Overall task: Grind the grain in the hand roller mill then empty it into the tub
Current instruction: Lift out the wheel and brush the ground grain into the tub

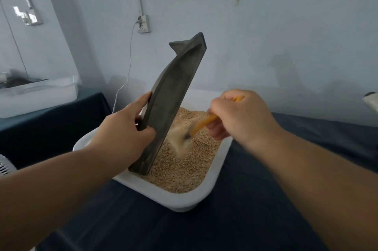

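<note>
In the head view, the dark grey mill trough (171, 95) stood nearly on end, leaning slightly to the right, with its lower tip dug into the grain (184, 171) that filled the white tub (184, 201). The left hand (126, 130) gripped the trough's left edge about a third of the way up, fingers wrapped round the rim and thumb pressed across the near face. The right hand (239, 115) was closed round the yellow handle of a brush (204, 124). The bristle end was blurred against the trough's inner side, just above the grain, where a pale smear of meal showed. The tub sat on a dark blue cloth (245, 220). A second white tub (41, 95) rested on another table at the far left, and a wall socket (144, 23) with a white cable hung behind.

The trough looked like cast metal or stone, so it was probably heavy, rigid and top-heavy when upended. It seemed best to hold it by the thick side rim, low on its length, and let the tip in the grain take the weight. Its matt surface should have given a fair hold, though dust might have made it slick. The grain was loose and free-flowing and would scatter over the low tub wall under hard brush strokes
</note>
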The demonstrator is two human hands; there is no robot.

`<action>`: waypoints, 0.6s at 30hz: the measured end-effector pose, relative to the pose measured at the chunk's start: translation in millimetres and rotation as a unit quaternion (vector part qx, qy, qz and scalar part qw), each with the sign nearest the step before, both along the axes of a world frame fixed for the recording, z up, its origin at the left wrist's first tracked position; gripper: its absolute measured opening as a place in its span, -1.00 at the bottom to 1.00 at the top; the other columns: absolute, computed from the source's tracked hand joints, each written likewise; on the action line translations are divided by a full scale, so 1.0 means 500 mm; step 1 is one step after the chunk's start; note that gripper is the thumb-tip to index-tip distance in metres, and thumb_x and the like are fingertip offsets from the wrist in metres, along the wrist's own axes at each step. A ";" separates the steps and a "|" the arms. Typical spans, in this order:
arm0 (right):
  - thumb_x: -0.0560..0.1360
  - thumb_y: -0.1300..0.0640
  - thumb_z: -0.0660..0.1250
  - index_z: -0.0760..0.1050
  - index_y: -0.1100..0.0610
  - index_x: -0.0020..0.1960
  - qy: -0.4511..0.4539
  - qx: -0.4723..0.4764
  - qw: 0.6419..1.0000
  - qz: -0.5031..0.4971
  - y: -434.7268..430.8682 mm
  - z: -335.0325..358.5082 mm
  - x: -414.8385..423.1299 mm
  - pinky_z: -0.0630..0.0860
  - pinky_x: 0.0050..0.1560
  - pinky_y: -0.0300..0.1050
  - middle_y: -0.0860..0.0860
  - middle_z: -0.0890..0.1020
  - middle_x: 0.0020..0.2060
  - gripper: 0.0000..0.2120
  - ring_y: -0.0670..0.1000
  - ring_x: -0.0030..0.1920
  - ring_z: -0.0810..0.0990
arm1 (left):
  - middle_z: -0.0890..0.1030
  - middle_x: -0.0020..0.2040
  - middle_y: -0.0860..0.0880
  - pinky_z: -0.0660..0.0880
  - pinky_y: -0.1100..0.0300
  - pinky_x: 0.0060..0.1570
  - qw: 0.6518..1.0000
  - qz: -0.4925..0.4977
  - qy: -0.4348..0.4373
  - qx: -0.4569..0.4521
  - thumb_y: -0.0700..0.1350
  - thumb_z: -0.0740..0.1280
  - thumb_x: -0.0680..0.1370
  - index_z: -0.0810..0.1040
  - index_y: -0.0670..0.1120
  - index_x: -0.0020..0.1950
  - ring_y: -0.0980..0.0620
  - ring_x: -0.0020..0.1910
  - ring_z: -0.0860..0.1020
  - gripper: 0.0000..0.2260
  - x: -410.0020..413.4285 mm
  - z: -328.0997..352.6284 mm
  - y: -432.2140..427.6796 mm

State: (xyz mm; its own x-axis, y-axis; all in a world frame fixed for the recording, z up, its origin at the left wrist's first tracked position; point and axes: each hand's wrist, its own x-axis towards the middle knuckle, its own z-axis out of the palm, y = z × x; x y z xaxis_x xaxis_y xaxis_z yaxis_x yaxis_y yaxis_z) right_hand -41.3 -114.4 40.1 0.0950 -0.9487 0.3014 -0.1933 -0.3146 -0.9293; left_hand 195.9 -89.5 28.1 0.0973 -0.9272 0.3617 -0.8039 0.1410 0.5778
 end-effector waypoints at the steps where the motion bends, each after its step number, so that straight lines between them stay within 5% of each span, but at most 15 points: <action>1: 0.43 0.18 0.30 0.54 0.30 -0.21 0.010 -0.007 1.000 0.000 0.004 0.005 -0.008 0.67 -0.33 0.13 0.15 0.66 -0.42 -0.82 0.17 -0.40 0.68 | 0.63 -0.18 0.17 0.46 0.39 -0.56 1.000 0.002 0.001 0.001 -0.06 0.33 0.50 0.09 0.49 0.44 0.27 -0.30 0.61 -0.31 0.002 -0.001 -0.001; 6: 0.49 0.16 0.33 0.60 0.18 -0.14 -0.112 -0.101 0.988 -0.023 0.005 0.047 0.000 0.68 -0.28 0.04 0.10 0.70 -0.34 -0.88 0.11 -0.32 0.72 | 0.62 -0.21 0.30 0.47 0.36 -0.56 0.999 -0.002 0.040 0.015 -0.09 0.32 0.50 0.10 0.52 0.41 0.20 -0.35 0.63 -0.30 0.001 -0.006 -0.001; 9: 0.56 0.13 0.35 0.61 0.09 -0.06 -0.080 -0.043 0.995 0.046 0.013 0.022 0.035 0.69 -0.13 0.04 0.06 0.72 -0.27 -0.92 0.05 -0.23 0.73 | 0.64 -0.21 0.26 0.50 0.34 -0.54 0.999 -0.001 0.047 0.014 -0.06 0.32 0.50 0.09 0.54 0.40 0.21 -0.34 0.64 -0.31 -0.005 -0.004 0.001; 13: 0.50 0.19 0.31 0.61 0.17 -0.19 0.002 0.014 0.999 0.047 0.037 -0.012 0.014 0.69 -0.23 0.11 0.10 0.70 -0.34 -0.87 0.09 -0.32 0.71 | 0.64 -0.14 0.17 0.52 0.28 -0.55 0.999 0.000 0.038 0.009 -0.04 0.32 0.50 0.06 0.55 0.40 0.16 -0.37 0.64 -0.31 -0.005 -0.002 0.006; 18: 0.50 0.17 0.34 0.60 0.09 -0.17 -0.099 -0.069 0.992 0.025 0.045 0.023 0.020 0.68 -0.25 0.04 0.11 0.70 -0.32 -0.90 0.10 -0.30 0.72 | 0.65 -0.16 0.21 0.54 0.29 -0.51 0.999 0.001 0.051 0.000 -0.07 0.33 0.51 0.07 0.56 0.38 0.19 -0.33 0.64 -0.30 -0.003 0.000 0.006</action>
